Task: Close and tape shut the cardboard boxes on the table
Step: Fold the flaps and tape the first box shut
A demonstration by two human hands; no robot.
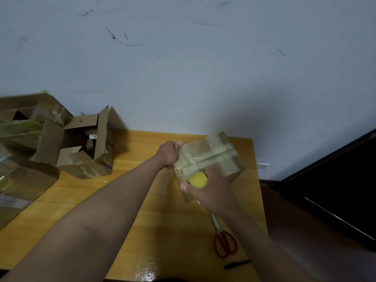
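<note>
Head view: one frame, looking down over both forearms.
Small box (209, 159): far right part of the worktop (142, 180), flaps down, tape already crossing its top.
Left hand (169, 153): fingers curled round the box's left edge, steadying it.
Right hand (211, 190): wrapped round a yellow tape roll (197, 179), pressed at the box's near edge.
Step in hand: judged to be taping this box shut.
Next move: likely run the strip down flat, then cut it; scissors (224, 241) lie near right.
Open box (81, 147): far left, flaps up, not yet closed.
</note>
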